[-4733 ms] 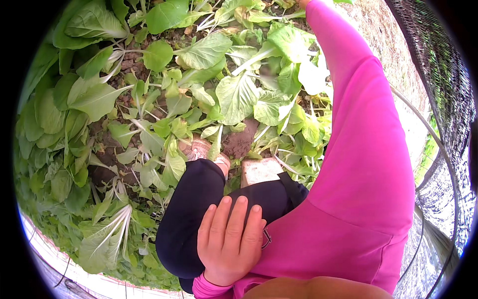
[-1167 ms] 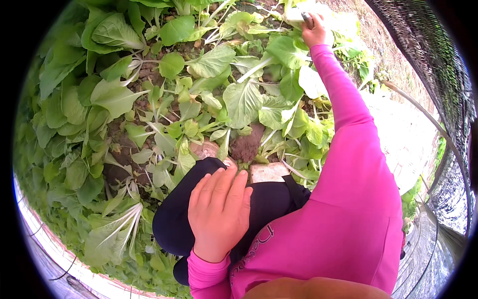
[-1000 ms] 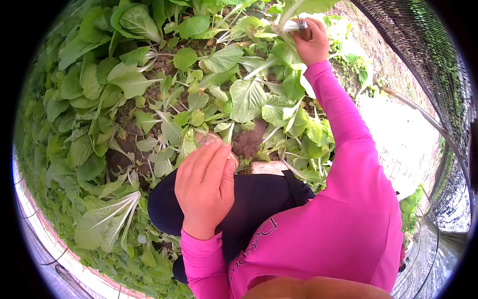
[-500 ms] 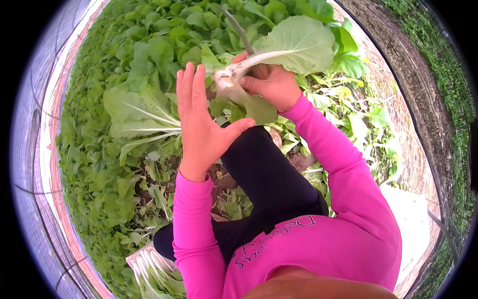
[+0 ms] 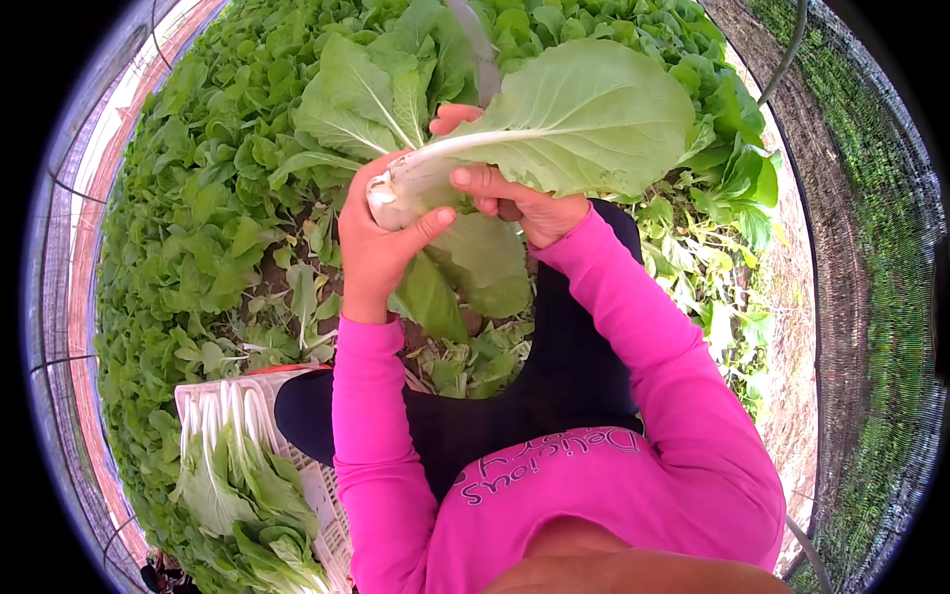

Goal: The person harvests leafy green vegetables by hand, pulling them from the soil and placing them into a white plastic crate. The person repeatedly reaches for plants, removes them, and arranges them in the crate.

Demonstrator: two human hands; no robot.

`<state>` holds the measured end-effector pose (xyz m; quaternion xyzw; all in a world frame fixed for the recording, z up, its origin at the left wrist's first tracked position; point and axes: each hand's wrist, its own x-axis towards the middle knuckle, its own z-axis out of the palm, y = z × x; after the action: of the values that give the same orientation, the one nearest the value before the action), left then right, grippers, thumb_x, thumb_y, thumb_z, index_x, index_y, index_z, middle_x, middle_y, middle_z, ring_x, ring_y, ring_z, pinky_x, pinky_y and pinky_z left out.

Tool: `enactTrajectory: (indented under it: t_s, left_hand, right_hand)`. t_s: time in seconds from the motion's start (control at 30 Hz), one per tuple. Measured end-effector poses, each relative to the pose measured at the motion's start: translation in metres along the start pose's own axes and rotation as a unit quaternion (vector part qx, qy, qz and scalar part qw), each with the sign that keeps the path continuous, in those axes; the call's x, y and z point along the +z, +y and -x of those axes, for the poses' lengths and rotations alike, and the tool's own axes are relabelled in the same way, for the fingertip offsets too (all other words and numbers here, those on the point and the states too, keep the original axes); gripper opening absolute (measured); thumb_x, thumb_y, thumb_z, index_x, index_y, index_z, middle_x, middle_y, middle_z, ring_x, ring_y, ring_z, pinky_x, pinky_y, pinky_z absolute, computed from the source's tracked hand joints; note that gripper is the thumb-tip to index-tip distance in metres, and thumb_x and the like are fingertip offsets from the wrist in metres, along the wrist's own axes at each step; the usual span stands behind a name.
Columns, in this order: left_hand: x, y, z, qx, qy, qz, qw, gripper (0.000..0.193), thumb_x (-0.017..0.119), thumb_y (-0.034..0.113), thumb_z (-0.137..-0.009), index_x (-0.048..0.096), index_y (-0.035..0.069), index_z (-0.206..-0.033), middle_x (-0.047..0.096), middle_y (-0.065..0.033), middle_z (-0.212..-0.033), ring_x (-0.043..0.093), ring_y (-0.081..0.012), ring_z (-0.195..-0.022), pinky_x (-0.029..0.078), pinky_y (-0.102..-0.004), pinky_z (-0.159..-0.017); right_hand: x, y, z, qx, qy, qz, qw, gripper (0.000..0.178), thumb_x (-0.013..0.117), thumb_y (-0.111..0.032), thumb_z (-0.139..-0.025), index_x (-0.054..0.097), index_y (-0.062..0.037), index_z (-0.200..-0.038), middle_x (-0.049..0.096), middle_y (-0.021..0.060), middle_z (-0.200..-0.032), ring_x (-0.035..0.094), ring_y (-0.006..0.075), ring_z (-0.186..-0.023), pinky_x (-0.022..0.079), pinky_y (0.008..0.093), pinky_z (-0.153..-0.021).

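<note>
At your lower left, a pale plastic crate [image 5: 332, 510] with lattice walls holds cut greens [image 5: 228, 495], their smooth white stalks lined up toward its far end and their limp leaves spread nearer you. Your left sleeve covers part of the crate, and the lower edge cuts it off. To the right, above your lap, your left grip [image 5: 371, 243] cups the cabbage [image 5: 554, 124] at its trimmed white base, some fingers hidden behind it. A grey blade [image 5: 477, 49] rises behind the cabbage, blurred, its handle hidden and tip cut off. Your right grip [image 5: 534, 203] clasps the stalks below a broad, veined leaf. Farthest right stands woven netting [image 5: 886, 297].
</note>
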<state>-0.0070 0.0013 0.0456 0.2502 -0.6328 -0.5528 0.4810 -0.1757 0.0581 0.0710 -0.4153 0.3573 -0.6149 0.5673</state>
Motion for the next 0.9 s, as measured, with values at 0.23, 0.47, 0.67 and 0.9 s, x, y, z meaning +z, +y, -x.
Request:
enactTrajectory:
  t_s: [0.23,0.47,0.67,0.9]
  left_hand:
    - [-0.021,-0.022,0.036,-0.093,-0.037,-0.027,0.995,0.059,0.083,0.010,-0.061,0.053,0.001,-0.112,0.060,-0.0059,-0.100,0.056,-0.0131,-0.091,0.046,-0.0273,-0.078]
    - [-0.020,-0.029,0.039,-0.130,-0.012,-0.160,0.978,0.053,0.080,0.012,-0.061,0.055,0.001,-0.105,0.059,-0.0029,-0.091,0.053,-0.0119,-0.080,0.045,-0.0262,-0.073]
    - [-0.058,-0.054,0.045,-0.141,0.106,-0.205,0.963,0.054,0.080,0.014,-0.061,0.055,0.000,-0.106,0.058,-0.0058,-0.094,0.054,-0.0160,-0.083,0.044,-0.0285,-0.076]
    - [-0.065,-0.053,0.033,-0.104,0.119,-0.129,0.979,0.070,0.082,0.016,-0.062,0.049,0.001,-0.122,0.056,-0.0108,-0.115,0.053,-0.0177,-0.100,0.042,-0.0298,-0.087]
  right_hand:
    - [0.029,0.038,-0.009,-0.005,-0.015,-0.175,0.984,0.036,0.064,-0.015,-0.084,0.050,-0.0066,-0.115,0.055,0.0047,-0.084,0.049,0.0116,-0.056,0.039,0.0222,-0.050]
    - [0.009,0.060,-0.013,0.041,0.089,-0.187,0.978,0.015,0.059,-0.017,-0.087,0.047,-0.0109,-0.095,0.049,0.0044,-0.077,0.047,0.0126,-0.055,0.038,0.0247,-0.049]
    - [-0.070,0.037,-0.019,-0.147,0.365,-0.054,0.918,0.021,0.067,-0.007,-0.078,0.047,-0.0044,-0.079,0.053,0.0048,-0.066,0.049,0.0114,-0.046,0.037,0.0229,-0.039]
    - [-0.211,0.011,0.039,0.086,0.344,0.818,0.452,0.030,0.065,-0.018,-0.074,0.062,-0.0170,-0.104,0.061,0.0088,-0.105,0.059,0.0306,-0.096,0.050,0.0401,-0.075]
